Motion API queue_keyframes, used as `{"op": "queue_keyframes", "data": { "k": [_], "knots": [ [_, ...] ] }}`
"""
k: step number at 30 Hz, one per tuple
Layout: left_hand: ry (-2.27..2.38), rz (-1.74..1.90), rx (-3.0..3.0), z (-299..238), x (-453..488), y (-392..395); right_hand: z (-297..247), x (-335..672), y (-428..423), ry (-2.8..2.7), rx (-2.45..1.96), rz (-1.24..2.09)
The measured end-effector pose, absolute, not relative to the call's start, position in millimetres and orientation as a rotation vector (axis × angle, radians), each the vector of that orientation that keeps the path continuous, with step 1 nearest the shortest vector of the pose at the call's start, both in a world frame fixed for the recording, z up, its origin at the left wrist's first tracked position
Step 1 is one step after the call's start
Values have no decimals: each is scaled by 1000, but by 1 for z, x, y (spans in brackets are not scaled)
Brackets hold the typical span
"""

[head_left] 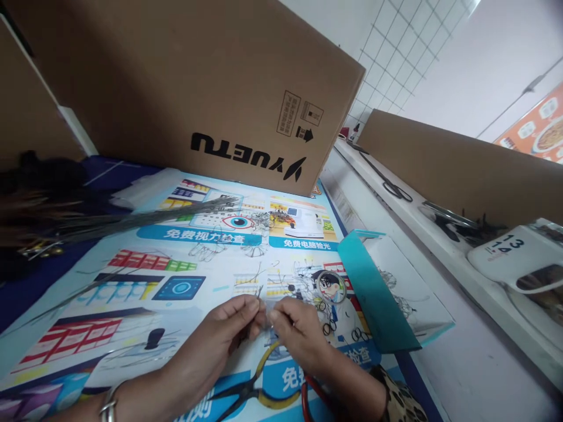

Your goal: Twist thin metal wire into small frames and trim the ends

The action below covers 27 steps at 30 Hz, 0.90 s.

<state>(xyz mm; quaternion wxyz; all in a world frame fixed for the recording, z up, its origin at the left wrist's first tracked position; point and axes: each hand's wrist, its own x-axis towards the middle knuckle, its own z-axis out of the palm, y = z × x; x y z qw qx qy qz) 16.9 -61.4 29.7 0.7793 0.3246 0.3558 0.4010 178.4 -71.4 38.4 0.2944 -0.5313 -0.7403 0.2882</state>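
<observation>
My left hand [229,334] and my right hand [297,331] meet fingertip to fingertip low in the middle of the view. Both are pinched on a thin piece of wire [260,293] whose end sticks up between them. Under my hands lies a pair of pliers [257,391] with yellow and black handles on a colourful printed poster [176,275]. A silver bracelet sits on my left wrist and a red bangle on my right.
A bundle of long wires [145,217] lies at the left, with bent wire pieces [253,234] scattered over the poster. A teal-edged open box [387,287] holds more wire shapes. A large cardboard box [197,88] stands behind. Scissors [393,187] lie on the white ledge at right.
</observation>
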Motion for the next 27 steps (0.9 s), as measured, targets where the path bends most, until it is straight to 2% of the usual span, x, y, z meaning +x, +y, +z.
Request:
{"op": "queue_keyframes", "data": {
  "k": [6,17,24,27],
  "knots": [
    [837,889,836,26,21,-63,41,171,-73,-1570,-1419,1275],
    [727,929,657,20,23,-64,25,164,-74,-1581,-1384,1247],
    [724,958,760,23,20,-63,30,160,-76,-1646,-1377,1379],
    [734,970,810,26,18,-60,32,158,-77,-1764,-1434,1274]
  ]
}}
